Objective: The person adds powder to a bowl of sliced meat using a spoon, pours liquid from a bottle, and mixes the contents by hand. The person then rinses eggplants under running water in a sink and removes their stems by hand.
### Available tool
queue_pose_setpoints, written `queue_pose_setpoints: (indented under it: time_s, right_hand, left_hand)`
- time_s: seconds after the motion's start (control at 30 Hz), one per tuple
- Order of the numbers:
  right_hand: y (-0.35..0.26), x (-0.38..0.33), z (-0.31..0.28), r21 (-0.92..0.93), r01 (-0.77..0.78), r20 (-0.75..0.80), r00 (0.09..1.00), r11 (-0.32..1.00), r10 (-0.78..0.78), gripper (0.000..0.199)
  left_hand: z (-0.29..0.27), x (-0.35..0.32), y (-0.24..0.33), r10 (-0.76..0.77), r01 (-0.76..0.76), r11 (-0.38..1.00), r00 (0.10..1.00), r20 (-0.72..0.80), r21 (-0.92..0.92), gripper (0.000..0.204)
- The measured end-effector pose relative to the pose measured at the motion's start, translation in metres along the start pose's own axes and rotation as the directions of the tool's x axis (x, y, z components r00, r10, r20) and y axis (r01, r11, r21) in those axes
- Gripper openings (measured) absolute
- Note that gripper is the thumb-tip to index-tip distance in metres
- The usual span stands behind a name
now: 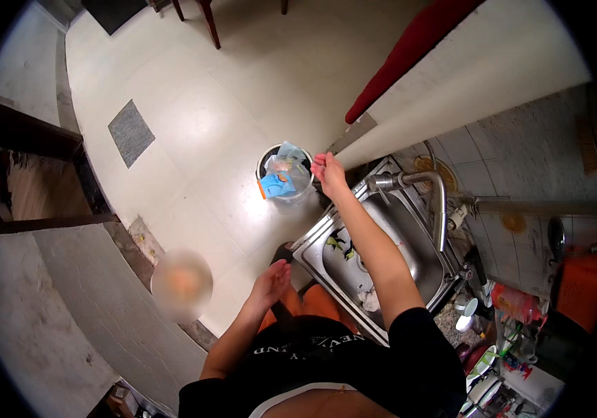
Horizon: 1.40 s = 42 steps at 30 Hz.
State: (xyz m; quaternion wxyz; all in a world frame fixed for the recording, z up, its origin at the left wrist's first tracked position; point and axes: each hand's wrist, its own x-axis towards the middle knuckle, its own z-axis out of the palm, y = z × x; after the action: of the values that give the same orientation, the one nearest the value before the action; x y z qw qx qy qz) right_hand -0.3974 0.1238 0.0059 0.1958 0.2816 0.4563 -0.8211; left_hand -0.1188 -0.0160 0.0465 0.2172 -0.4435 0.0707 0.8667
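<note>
My right hand point(328, 173) reaches forward over the corner of the sink, beside the rim of a round waste bin point(260, 166). Its palm is turned up, the fingers loosely curved, and nothing shows in them. Inside the bin are crumpled clear plastic and a blue and orange packet point(277, 185). My left hand point(273, 282) hangs in front of my body, left of the sink, fingers stretched out and holding nothing visible. Under my right forearm lies the steel sink point(410, 226), with green and dark scraps point(340, 244) and a whitish scrap point(368, 299) in its basin.
A curved tap point(440, 202) rises over the sink's right side. Bottles, dishes and a red package point(514, 301) crowd the counter at the lower right. A wall end with a red edge point(403, 59) juts in ahead. A grey mat point(131, 133) appears on the pale tiled floor.
</note>
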Motion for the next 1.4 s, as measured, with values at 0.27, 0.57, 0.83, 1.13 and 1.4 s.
queue_pose_setpoints:
  time_s: [0.27, 0.57, 0.83, 1.13, 1.4]
  right_hand:
    - [-0.01, -0.125, -0.086, 0.236, -0.328, 0.287, 0.923, 0.915, 0.257, 0.026]
    - [-0.014, -0.326, -0.287, 0.422, 0.214, -0.31, 0.947, 0.881, -0.082, 0.012]
    - [-0.003, -0.489, -0.512, 0.04, 0.645, -0.83, 0.446, 0.763, -0.334, 0.012]
    - [-0.012, -0.557, -0.705, -0.544, -0.506, -0.712, -0.144, 0.669, -0.688, 0.058]
    - [-0.026, -0.566, -0.742, -0.205, -0.623, -0.9, -0.183, 0.755, -0.395, 0.073]
  left_hand:
    - [0.034, 0.036, -0.025, -0.163, 0.149, 0.974, 0.984, 0.069, 0.172, 0.012]
    - [0.111, 0.048, -0.114, -0.382, 0.282, 0.767, 0.922, 0.058, 0.576, 0.013]
    - [0.125, 0.046, -0.224, -0.435, 0.324, 0.732, 0.9, 0.045, 0.599, 0.01]
    - [0.09, 0.0, -0.261, -0.274, 0.174, 0.677, 0.961, 0.026, 0.715, 0.012]
    - [0.084, -0.02, -0.269, -0.118, 0.067, 0.735, 0.993, 0.029, 0.674, 0.016]
